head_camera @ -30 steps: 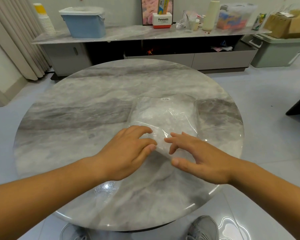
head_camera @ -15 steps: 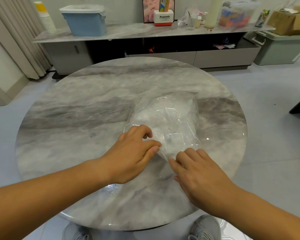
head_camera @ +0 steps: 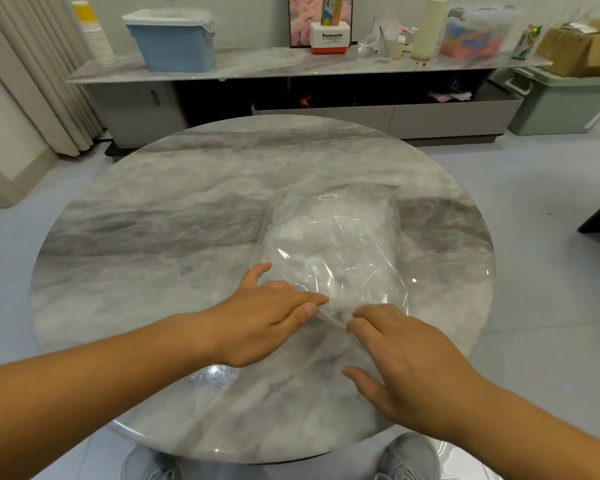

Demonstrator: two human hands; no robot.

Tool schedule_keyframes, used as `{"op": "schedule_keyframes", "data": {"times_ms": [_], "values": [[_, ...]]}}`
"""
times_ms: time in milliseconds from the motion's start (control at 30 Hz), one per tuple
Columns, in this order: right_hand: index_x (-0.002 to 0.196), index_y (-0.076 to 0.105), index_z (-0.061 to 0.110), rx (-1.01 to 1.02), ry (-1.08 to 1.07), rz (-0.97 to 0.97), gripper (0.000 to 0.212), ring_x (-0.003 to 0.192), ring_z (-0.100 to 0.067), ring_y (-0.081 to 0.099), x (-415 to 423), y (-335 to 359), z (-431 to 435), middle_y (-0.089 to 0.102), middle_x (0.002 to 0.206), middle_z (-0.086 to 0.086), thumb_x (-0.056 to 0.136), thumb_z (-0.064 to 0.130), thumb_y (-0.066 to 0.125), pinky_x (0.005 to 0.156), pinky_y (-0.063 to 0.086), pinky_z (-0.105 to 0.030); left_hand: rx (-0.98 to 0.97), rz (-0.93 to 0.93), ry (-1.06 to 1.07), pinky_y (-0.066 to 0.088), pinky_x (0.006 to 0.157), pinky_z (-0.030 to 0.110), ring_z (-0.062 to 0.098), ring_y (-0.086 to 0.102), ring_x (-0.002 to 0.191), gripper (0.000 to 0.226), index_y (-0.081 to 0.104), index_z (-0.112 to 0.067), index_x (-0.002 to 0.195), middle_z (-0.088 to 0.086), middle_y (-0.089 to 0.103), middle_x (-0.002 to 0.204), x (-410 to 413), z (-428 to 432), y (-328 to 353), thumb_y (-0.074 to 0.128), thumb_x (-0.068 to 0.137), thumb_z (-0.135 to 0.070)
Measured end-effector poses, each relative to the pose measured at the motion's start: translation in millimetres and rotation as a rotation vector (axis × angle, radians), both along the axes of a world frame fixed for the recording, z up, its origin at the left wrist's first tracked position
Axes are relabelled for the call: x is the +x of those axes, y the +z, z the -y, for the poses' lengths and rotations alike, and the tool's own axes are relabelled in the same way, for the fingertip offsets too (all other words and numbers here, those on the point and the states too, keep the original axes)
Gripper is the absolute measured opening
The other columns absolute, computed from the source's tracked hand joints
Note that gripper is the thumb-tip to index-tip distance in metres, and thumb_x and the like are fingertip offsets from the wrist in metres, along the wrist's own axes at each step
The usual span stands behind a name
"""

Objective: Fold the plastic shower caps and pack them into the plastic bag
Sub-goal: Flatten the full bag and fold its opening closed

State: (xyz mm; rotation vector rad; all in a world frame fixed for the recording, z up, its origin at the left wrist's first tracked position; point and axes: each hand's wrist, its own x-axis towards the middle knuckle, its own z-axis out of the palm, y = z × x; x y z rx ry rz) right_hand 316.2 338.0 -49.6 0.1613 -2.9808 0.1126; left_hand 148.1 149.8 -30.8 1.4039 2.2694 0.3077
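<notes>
Plastic bag (head_camera: 336, 237) — likely light, slippery, floppy; take its near edge. Your left hand (head_camera: 257, 327) pinches it — right hand (head_camera: 406, 368) rests flat, gripping nothing.

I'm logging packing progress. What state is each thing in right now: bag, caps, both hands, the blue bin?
plastic bag: lying on the table, bulging full; sealed or not, unclear.
shower caps: bunched inside the bag.
left hand: thumb and forefinger seemingly pinching the bag's near edge.
right hand: fingertips on the bag's near edge, thumb spread apart.
blue bin: on the sideboard, lined with clear film.
</notes>
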Motion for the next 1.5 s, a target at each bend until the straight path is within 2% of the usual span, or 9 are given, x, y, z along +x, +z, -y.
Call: {"op": "schedule_keyframes", "data": {"times_ms": [167,233,533,633,833,1000,1167,1333,1500], "values": [[0.093,0.073,0.019,0.123,0.003,-0.062,0.036,0.139,-0.037,0.045,-11,6,-3,0.054,0.145,-0.014,0.087,0.053,0.063,0.111,0.035,-0.046,0.046,0.121,0.071,-0.013,0.122,0.029,-0.021,0.023,0.138,0.057,0.040,-0.043,0.149,-0.028,0.043,0.150,0,0,6,0.011,0.101,-0.054],[0.092,0.074,0.020,0.070,0.010,-0.034,0.033,0.137,-0.032,0.051,-16,2,-9,0.063,0.137,-0.008,0.092,0.048,0.056,0.117,0.031,-0.042,0.068,0.161,0.097,-0.010,0.122,0.023,-0.025,0.020,0.134,0.055,0.043,-0.044,0.147,-0.032,0.043,0.148,-1,0,10,0.013,0.102,-0.053],[0.089,0.064,0.024,-0.396,-0.153,0.291,0.035,0.091,-0.012,0.061,-27,14,-30,0.066,0.089,0.006,0.106,0.040,0.039,0.082,0.049,-0.037,0.125,0.195,0.067,0.043,0.101,0.021,0.007,0.059,0.117,0.044,0.066,-0.024,0.129,-0.007,0.068,0.126,-8,3,16,0.038,0.104,-0.047],[0.085,0.061,0.032,-0.428,-0.171,0.278,0.030,0.090,-0.005,0.054,-30,8,-38,0.063,0.085,0.010,0.107,0.037,0.041,0.087,0.047,-0.033,0.158,0.041,-0.019,0.034,0.097,0.003,-0.006,0.050,0.117,0.035,0.063,-0.026,0.135,-0.016,0.060,0.130,-9,4,7,0.052,0.104,-0.035],[0.109,0.070,0.030,-0.310,-0.096,0.238,0.039,0.113,-0.003,0.049,-30,-9,-46,0.067,0.109,0.016,0.101,0.051,0.038,0.104,0.041,-0.032,0.063,-0.135,-0.103,0.044,0.094,0.027,0.006,0.040,0.109,0.038,0.062,-0.027,0.136,-0.013,0.039,0.112,-6,6,-2,0.050,0.100,-0.026],[0.139,0.053,0.036,-0.279,-0.012,0.269,0.055,0.133,0.000,0.040,-17,-12,-53,0.051,0.139,0.019,0.089,0.061,0.048,0.114,0.033,-0.024,-0.075,-0.239,-0.176,0.026,0.094,0.021,0.006,0.038,0.093,0.032,0.066,-0.032,0.122,-0.015,0.040,0.101,-9,9,-5,0.038,0.106,-0.034],[0.105,0.073,0.030,-0.267,0.044,0.242,0.047,0.130,-0.002,0.044,-17,-16,-53,0.050,0.142,0.017,0.097,0.056,0.034,0.109,0.039,-0.028,-0.143,-0.168,-0.145,0.010,0.109,0.022,0.003,0.040,0.099,0.041,0.062,-0.026,0.097,-0.012,0.044,0.100,-13,7,-9,0.025,0.109,-0.036],[0.094,0.071,0.026,-0.174,0.125,0.195,0.032,0.098,-0.004,0.039,-21,-14,-48,0.043,0.116,0.012,0.104,0.040,0.044,0.081,0.044,-0.024,-0.092,-0.052,-0.110,0.007,0.116,0.028,-0.003,0.039,0.112,0.037,0.057,-0.035,0.132,-0.018,0.045,0.116,-13,7,-4,0.029,0.109,-0.032],[0.110,0.072,0.029,-0.145,0.184,0.220,0.044,0.105,-0.010,0.046,-25,-18,-48,0.060,0.099,0.015,0.105,0.044,0.030,0.091,0.046,-0.028,0.010,0.082,-0.093,0.008,0.117,0.031,-0.009,0.045,0.118,0.043,0.051,-0.044,0.133,-0.028,0.048,0.126,-10,7,-1,0.039,0.103,-0.015]]}}
